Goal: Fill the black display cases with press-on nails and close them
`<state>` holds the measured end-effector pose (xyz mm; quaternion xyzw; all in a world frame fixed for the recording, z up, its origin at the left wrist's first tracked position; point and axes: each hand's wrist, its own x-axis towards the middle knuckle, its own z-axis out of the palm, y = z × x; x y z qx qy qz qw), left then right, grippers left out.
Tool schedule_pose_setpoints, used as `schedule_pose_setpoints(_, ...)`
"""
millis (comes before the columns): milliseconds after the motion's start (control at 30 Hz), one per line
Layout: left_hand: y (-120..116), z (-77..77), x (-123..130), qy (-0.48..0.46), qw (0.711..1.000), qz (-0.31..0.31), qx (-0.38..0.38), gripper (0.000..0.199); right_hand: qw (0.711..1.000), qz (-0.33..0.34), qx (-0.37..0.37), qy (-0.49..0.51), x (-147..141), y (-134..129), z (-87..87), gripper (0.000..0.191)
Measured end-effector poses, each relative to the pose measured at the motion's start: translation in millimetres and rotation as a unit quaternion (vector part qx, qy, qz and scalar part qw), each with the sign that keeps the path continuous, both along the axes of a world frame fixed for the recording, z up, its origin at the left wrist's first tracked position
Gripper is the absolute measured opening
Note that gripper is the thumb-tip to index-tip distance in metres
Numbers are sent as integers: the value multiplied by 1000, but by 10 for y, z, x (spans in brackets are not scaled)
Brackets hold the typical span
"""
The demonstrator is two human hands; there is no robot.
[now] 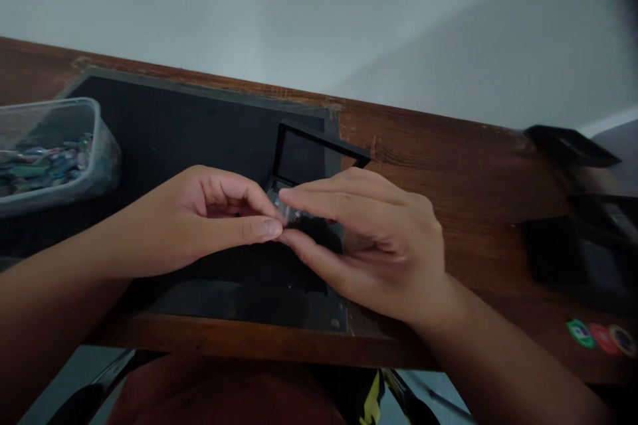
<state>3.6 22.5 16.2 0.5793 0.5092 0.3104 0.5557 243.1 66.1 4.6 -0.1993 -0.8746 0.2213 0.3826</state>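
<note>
Pale grey wall (239, 13) fills the far side of the scene, a slanting shadow darkening its right part, and below it lies a brown wood-grain table (448, 159). Over the left and middle of the tabletop spreads a black mat (164, 133) with a worn, greyish border. At the mat's left side sits a clear plastic tub (107, 159), cut off by the edge of view, holding a heap of small, glossy pieces (47, 169) in greens, blues and greys.

Both bare hands meet near the middle of the mat. The left hand (199, 222) comes in from the left, its thumb and index fingertips drawn together beside a small see-through item (290, 214); blur hides whether they actually grasp it. The right hand (383, 239) reaches in from the right, its thumb tip against or just beside the left thumb, its straight fingers held apart from its own thumb, leaving a gap.

Just beyond the fingertips stands a black case (323, 139) with a raised, frame-like lid, near the mat's right border; the right hand covers much of its lower part.

Well to the right, blurred black objects (553, 252) lie on the table, and nearer are three round stickers (581, 333), one green, one red, one dark with a pale ring.
</note>
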Motion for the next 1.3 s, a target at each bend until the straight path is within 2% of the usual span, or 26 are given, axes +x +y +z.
schedule_pose_setpoints(167, 1, 21, -10, 60, 998, 13, 22, 19, 997, -64, 20, -48, 66, 4, 65, 15)
schedule_pose_setpoints(267, -19, 8, -41, 133, 987, 70, 49, 30, 985, -95, -53, -135, 102, 29, 124, 15)
schedule_pose_setpoints(333, -24, -29, -67, 209, 969, 93, 89, 35, 969, -105, -94, -205, 98, 48, 152, 15)
schedule_pose_setpoints(433, -1, -123, -102, 301, 942, 75, 132, 38, 946, -119, -99, -284, 63, 73, 158, 14)
schedule_pose_setpoints(533, 38, -218, -116, 335, 932, 32, 136, 44, 933, -134, -96, -320, 41, 88, 147, 13)
schedule_pose_setpoints(633, 67, -271, -106, 343, 928, 12, 144, 46, 919, -149, -100, -351, 43, 91, 148, 14)
schedule_pose_setpoints(767, 86, -290, -79, 327, 939, 11, 106, 42, 906, -158, -107, -377, 30, 88, 153, 17)
schedule_pose_setpoints(933, 118, -293, -54, 324, 941, 9, 100, 48, 911, -168, -109, -361, -18, 81, 132, 9)
schedule_pose_setpoints(1067, 141, -288, -52, 327, 936, -10, 127, 44, 915, -171, -104, -351, -31, 72, 106, 8)
schedule_pose_setpoints(1167, 152, -280, -53, 329, 933, -20, 144, 41, 918, -168, -109, -343, -22, 71, 86, 9)
schedule_pose_setpoints(1300, 156, -282, -50, 334, 934, -8, 123, 40, 919, -174, -122, -332, -11, 71, 82, 17)
